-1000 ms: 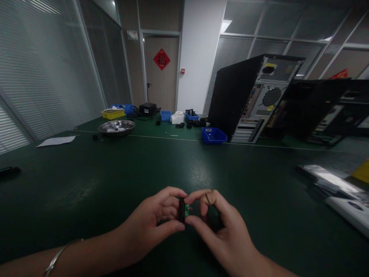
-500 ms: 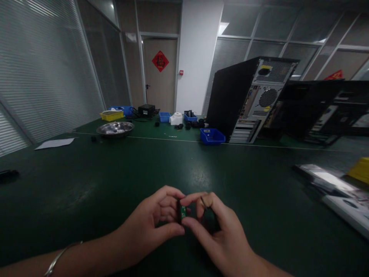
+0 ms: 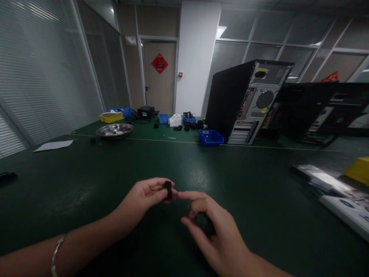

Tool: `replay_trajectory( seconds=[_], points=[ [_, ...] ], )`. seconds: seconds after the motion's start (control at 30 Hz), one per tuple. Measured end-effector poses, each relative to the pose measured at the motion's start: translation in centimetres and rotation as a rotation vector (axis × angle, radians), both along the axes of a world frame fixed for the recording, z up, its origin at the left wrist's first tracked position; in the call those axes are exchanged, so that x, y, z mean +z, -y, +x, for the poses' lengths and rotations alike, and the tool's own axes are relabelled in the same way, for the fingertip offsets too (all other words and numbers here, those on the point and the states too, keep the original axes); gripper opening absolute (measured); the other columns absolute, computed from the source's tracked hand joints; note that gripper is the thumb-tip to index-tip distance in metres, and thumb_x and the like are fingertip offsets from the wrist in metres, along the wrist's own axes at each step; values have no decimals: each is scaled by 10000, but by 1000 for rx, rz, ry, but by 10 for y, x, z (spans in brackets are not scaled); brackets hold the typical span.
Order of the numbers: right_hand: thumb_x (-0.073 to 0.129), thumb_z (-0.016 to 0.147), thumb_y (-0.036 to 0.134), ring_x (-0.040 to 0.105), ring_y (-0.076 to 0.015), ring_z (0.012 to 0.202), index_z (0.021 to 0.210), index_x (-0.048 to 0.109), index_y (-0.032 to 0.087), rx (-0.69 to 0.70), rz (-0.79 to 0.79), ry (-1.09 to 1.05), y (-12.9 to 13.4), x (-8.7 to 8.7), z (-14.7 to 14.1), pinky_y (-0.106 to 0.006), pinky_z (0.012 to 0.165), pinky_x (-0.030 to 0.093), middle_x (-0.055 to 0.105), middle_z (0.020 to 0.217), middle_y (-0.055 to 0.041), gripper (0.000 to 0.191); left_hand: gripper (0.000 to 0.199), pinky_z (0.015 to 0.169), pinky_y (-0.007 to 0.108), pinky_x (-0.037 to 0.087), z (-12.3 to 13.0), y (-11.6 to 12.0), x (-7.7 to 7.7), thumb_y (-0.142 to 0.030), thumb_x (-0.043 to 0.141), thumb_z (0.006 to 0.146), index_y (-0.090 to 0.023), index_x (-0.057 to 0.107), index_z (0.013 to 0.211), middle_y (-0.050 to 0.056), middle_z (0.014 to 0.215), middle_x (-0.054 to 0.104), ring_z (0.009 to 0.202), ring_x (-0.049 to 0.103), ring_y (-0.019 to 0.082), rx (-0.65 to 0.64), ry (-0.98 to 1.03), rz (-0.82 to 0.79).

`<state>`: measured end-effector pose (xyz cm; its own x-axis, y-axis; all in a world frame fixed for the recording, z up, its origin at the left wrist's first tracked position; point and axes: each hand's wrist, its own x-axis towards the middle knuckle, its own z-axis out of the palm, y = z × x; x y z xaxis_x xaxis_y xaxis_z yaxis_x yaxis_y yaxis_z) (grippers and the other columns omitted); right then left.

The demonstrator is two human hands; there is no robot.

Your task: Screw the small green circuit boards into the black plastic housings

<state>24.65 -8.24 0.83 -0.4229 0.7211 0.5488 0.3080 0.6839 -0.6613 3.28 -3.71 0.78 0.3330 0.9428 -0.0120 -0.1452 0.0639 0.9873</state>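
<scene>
My left hand (image 3: 148,194) is closed, pinching a small black part (image 3: 168,186) upright between thumb and fingers. The green circuit board seen in it earlier is out of sight now. My right hand (image 3: 213,227) is just to the right, with its index finger stretched toward the left fingertips and its thumb apart. Its other fingers are curled in over a slim dark object (image 3: 192,211), mostly hidden and too blurred to name. Both hands are above the green tabletop (image 3: 115,169).
Along the back stand a metal bowl (image 3: 114,135), a yellow bin (image 3: 111,117), a blue bin (image 3: 211,142), a white plastic piece (image 3: 175,120) and a black computer tower (image 3: 230,100). At the right lie white-topped devices (image 3: 343,207). Paper (image 3: 54,146) lies left.
My left hand has drawn a little left and away with the part, turning it so its black side faces me. My right thumb and index finger have let go of it and spread apart.
</scene>
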Motion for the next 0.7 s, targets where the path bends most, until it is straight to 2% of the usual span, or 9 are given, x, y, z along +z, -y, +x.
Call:
replay_trajectory(
  seconds=[0.1,0.2,0.3,0.37,0.43,0.5,0.63,0.7],
  points=[
    [586,878,69,626,-186,1047,916,513,242,-23,-41,-21,-1,1,3,-253,829,501,643,1148,-49,192,175,831,355,530,-28,-32,5,-134,670,831,-95,709,998,126,949,755,897,699,244,334,-15,30],
    [574,874,49,635,-171,958,899,540,225,-12,-63,-39,-4,2,3,-250,806,498,645,1070,-44,181,183,803,280,534,-66,-65,7,-15,549,859,-102,687,942,84,908,735,867,686,182,567,22,70],
    [576,873,50,635,-174,916,875,554,212,-23,-85,-66,-7,0,2,-260,792,501,645,976,-38,164,230,741,221,529,-95,-84,7,33,482,862,-117,656,865,41,831,701,808,664,140,721,51,110],
    [580,875,58,635,-174,879,871,559,208,-40,-94,-82,-9,-1,2,-270,777,504,644,936,-34,152,239,724,202,522,-101,-87,8,38,468,863,-125,643,849,30,827,683,798,653,130,757,59,127],
    [584,881,73,634,-176,854,876,569,204,-51,-107,-80,-11,-3,3,-282,774,507,646,911,-29,132,236,733,203,518,-95,-82,10,33,473,861,-127,647,861,30,847,679,808,650,132,731,55,129],
    [590,888,93,635,-176,832,882,586,198,-58,-140,-65,-12,-3,4,-289,768,510,649,887,-24,106,215,764,227,515,-78,-71,12,13,503,857,-122,665,895,46,876,690,834,653,149,643,39,113],
    [600,893,125,642,-182,849,929,605,191,-86,-233,-49,-12,0,6,-299,775,514,665,898,-25,75,164,788,312,499,-35,-37,11,-128,606,868,-96,709,993,91,871,707,831,642,206,346,-40,46],
    [594,900,139,645,-188,898,992,596,196,-93,-283,-62,-13,2,6,-308,807,514,669,947,-31,109,243,768,307,466,-19,-19,7,-234,543,930,-146,698,1095,56,849,674,810,596,185,149,-148,22]
  ],
)
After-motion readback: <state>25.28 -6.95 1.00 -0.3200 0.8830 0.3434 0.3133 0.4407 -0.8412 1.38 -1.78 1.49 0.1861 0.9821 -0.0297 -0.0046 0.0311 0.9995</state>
